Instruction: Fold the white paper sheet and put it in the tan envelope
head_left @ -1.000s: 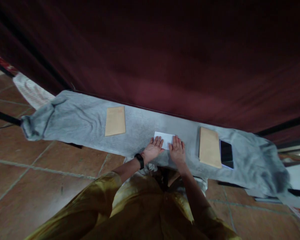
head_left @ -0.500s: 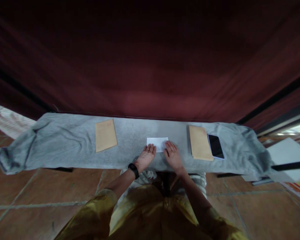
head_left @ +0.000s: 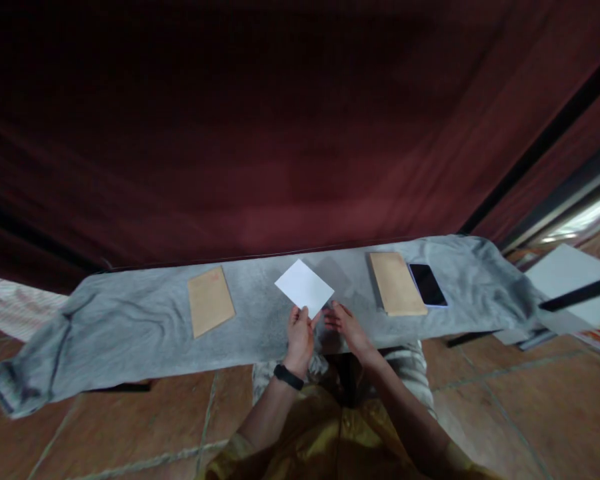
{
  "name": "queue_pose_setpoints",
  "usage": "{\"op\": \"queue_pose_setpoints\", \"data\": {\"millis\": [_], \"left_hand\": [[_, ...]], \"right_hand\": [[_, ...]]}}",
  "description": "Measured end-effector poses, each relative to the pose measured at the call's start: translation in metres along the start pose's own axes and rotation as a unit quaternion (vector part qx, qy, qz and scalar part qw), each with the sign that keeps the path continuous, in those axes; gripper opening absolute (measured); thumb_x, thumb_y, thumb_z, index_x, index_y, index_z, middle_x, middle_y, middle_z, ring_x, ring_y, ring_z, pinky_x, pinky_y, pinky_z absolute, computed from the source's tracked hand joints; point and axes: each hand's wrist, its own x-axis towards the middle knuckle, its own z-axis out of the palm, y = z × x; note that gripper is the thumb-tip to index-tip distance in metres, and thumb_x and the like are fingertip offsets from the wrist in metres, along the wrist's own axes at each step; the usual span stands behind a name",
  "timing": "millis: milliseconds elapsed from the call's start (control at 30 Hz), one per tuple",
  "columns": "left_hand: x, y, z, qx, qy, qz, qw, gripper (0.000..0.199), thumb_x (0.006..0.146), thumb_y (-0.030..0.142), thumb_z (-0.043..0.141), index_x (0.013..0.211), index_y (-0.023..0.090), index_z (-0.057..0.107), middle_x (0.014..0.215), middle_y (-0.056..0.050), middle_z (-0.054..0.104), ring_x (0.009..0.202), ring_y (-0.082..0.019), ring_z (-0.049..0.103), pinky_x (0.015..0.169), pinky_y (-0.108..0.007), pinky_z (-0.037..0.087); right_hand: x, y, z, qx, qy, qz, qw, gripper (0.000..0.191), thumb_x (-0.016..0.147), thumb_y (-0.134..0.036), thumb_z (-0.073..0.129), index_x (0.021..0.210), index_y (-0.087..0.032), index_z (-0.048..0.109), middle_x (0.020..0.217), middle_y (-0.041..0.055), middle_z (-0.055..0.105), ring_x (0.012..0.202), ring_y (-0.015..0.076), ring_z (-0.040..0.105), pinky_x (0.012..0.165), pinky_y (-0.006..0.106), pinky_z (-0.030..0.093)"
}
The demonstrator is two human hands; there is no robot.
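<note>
White paper sits over gray cloth, near corner pinched in our left hand; one-corner grip could let it bend or slip. Our right hand, fingers loosely parted, looks unloaded beside it. Left envelope, right envelopes, phone limit our sideways room.

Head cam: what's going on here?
A seated person holds a white sheet of paper by its near corner in the left hand, above a bench covered with a grey cloth. The right hand is just beside it, fingers partly spread. A brown envelope lies to the left; more brown envelopes lie to the right, next to a phone.
</note>
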Motion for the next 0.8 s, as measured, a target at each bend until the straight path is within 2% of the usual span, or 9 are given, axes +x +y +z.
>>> {"op": "queue_pose_setpoints", "data": {"millis": [100,200,333,400,467,600,667,700,800], "left_hand": [[-0.019,-0.015,0.007,-0.081,0.006,-0.060,0.995,0.026,0.073,0.028,0.075,0.095,0.020,0.064,0.092,-0.002,0.073,0.081,-0.014,0.071,0.077,-0.027,0.056],[-0.024,-0.019,0.002,-0.076,-0.004,-0.103,0.992,0.031,0.068,0.029,0.081,0.092,0.018,0.063,0.088,-0.002,0.072,0.075,-0.013,0.070,0.074,-0.025,0.055],[-0.004,-0.006,-0.018,0.011,0.033,-0.083,0.996,0.027,0.074,0.036,0.076,0.083,0.019,0.057,0.074,0.001,0.066,0.064,-0.010,0.065,0.068,-0.025,0.054],[0.009,0.002,-0.027,0.048,0.035,-0.067,0.996,0.025,0.075,0.035,0.074,0.087,0.020,0.058,0.076,0.002,0.066,0.062,-0.009,0.062,0.066,-0.024,0.053],[0.020,0.007,-0.033,0.089,0.025,-0.051,0.994,0.026,0.074,0.032,0.074,0.092,0.019,0.060,0.078,0.003,0.066,0.060,-0.009,0.061,0.062,-0.023,0.050],[0.026,0.007,-0.039,0.186,-0.010,-0.015,0.982,0.037,0.071,0.027,0.076,0.104,0.018,0.062,0.067,0.006,0.060,0.054,-0.010,0.057,0.057,-0.023,0.046],[0.024,0.005,-0.040,0.285,-0.030,0.035,0.957,0.046,0.075,0.024,0.071,0.119,0.018,0.058,0.065,0.007,0.059,0.055,-0.012,0.058,0.059,-0.025,0.047],[0.023,0.004,-0.040,0.351,-0.040,0.066,0.933,0.050,0.078,0.022,0.068,0.126,0.018,0.055,0.067,0.006,0.060,0.058,-0.014,0.060,0.061,-0.026,0.048],[0.017,0.004,-0.040,0.546,-0.069,0.117,0.827,0.054,0.087,0.021,0.060,0.139,0.019,0.048,0.078,-0.001,0.068,0.068,-0.019,0.067,0.066,-0.029,0.048]], "right_hand": [[-0.006,0.001,0.008,-0.017,-0.014,-0.005,1.000,0.045,0.083,-0.064,0.055,0.093,-0.021,0.068,0.081,0.0060,0.074,0.070,0.0213,0.070,0.065,0.034,0.059],[-0.004,0.001,0.001,-0.073,0.013,-0.039,0.996,0.036,0.080,-0.057,0.057,0.086,-0.022,0.065,0.072,0.0024,0.071,0.064,0.0191,0.067,0.059,0.030,0.056],[0.005,-0.003,-0.021,-0.159,0.025,-0.077,0.984,0.027,0.083,-0.046,0.052,0.076,-0.022,0.063,0.055,-0.0022,0.061,0.050,0.0162,0.057,0.052,0.027,0.048],[0.012,-0.008,-0.031,-0.206,0.029,-0.095,0.973,0.027,0.084,-0.042,0.051,0.072,-0.022,0.064,0.053,-0.0023,0.059,0.050,0.0160,0.056,0.053,0.027,0.046],[0.019,-0.013,-0.036,-0.250,0.042,-0.113,0.961,0.027,0.086,-0.039,0.050,0.077,-0.021,0.068,0.058,-0.0007,0.063,0.056,0.0171,0.060,0.059,0.028,0.048],[0.030,-0.018,-0.037,-0.322,0.088,-0.140,0.932,0.031,0.089,-0.036,0.050,0.107,-0.021,0.072,0.081,0.0046,0.075,0.076,0.0226,0.068,0.074,0.032,0.051],[0.032,-0.017,-0.035,-0.346,0.106,-0.148,0.920,0.037,0.092,-0.035,0.049,0.121,-0.022,0.068,0.094,0.0078,0.077,0.083,0.0251,0.070,0.080,0.034,0.051],[0.032,-0.016,-0.034,-0.368,0.112,-0.155,0.910,0.039,0.093,-0.033,0.049,0.126,-0.022,0.066,0.101,0.0092,0.077,0.087,0.0257,0.071,0.082,0.035,0.051],[0.028,-0.010,-0.031,-0.485,0.119,-0.187,0.846,0.042,0.096,-0.026,0.045,0.134,-0.021,0.061,0.114,0.0125,0.074,0.098,0.0263,0.069,0.089,0.035,0.050]]}}
